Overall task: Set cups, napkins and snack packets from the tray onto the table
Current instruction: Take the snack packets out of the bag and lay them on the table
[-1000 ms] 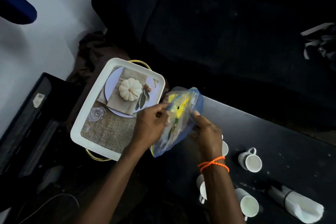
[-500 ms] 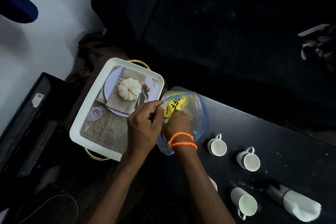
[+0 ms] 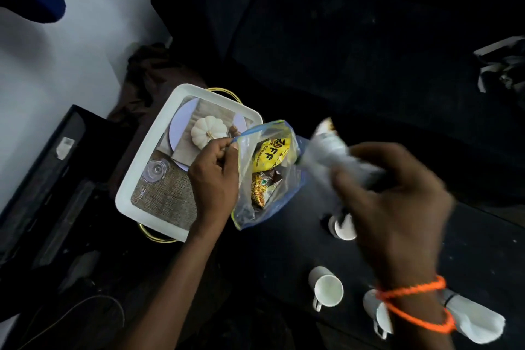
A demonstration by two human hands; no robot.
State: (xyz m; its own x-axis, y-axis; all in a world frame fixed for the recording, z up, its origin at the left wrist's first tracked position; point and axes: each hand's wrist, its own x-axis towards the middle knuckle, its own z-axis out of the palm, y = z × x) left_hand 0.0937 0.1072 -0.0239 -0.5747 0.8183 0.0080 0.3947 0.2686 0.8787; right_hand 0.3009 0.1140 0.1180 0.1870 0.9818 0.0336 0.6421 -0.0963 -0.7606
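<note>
My left hand (image 3: 213,179) pinches the rim of the clear zip bag (image 3: 264,176) and holds its mouth open just beside the white tray (image 3: 147,173), while my right hand (image 3: 397,202), blurred in motion, curls round a pale snack packet (image 3: 329,148) above the dark table (image 3: 483,250). Two more packets sit inside the bag: a yellow packet (image 3: 271,155) on top and a brown-and-orange packet (image 3: 262,187) below it. Beyond the bag from the tray, three white cups stand on the table: one cup (image 3: 326,287) in plain view, a second cup (image 3: 345,226) half hidden by my right hand, and a third cup (image 3: 375,310) behind my wrist. A rolled napkin (image 3: 477,318) lies farthest from the tray.

The step in hand, as I judge it, is to set this packet down on open table clear of the cups. It should go well if I keep the left pinch firm so the bag's mouth stays wide for the next reach, carry the packet high enough over the cups, and lay it flat rather than drop it.
</note>
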